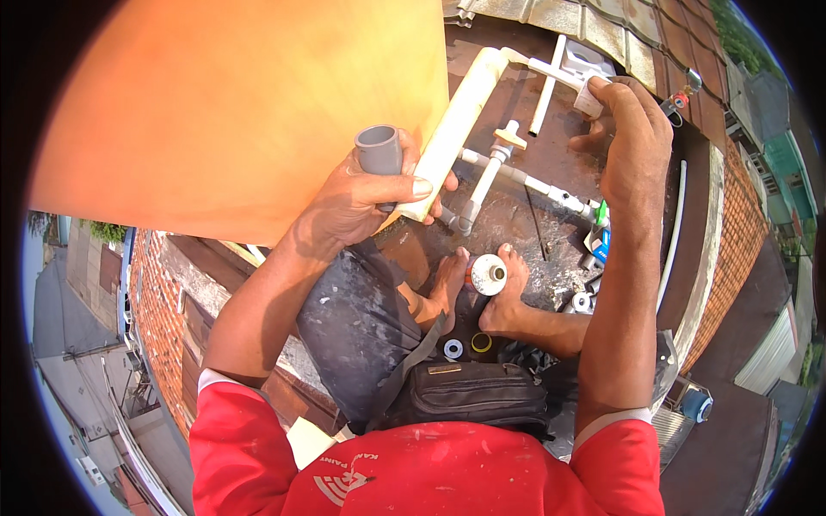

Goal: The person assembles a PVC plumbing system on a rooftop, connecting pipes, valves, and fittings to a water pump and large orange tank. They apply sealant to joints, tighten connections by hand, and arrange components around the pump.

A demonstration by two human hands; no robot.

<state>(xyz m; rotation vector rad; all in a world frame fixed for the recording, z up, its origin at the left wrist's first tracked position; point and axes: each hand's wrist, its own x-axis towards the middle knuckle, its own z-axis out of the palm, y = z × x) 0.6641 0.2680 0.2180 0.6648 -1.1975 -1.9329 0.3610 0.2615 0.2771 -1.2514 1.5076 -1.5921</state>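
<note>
My left hand (pixel 357 193) grips a short grey pipe piece (pixel 379 153), its open end up. The same hand's thumb and fingers close round the lower end of a long cream-white pipe (pixel 456 129), which slants away to the upper right. Farther right, my right hand (pixel 632 125) pinches a small white fitting (pixel 588 101) beside the end of a thin white pipe (pixel 555 74). Whether that thin pipe joins the cream one is unclear. Between my bare feet stands a round can (pixel 487 275) with an open brass-coloured neck.
A large orange tank-like surface (pixel 241 112) fills the upper left. White pipework with a valve (pixel 509 136) runs over the dirty brown floor. A bottle with a green cap (pixel 601 215) stands right; a lid (pixel 453 348) and yellow ring (pixel 481 342) lie near my black bag (pixel 477 396).
</note>
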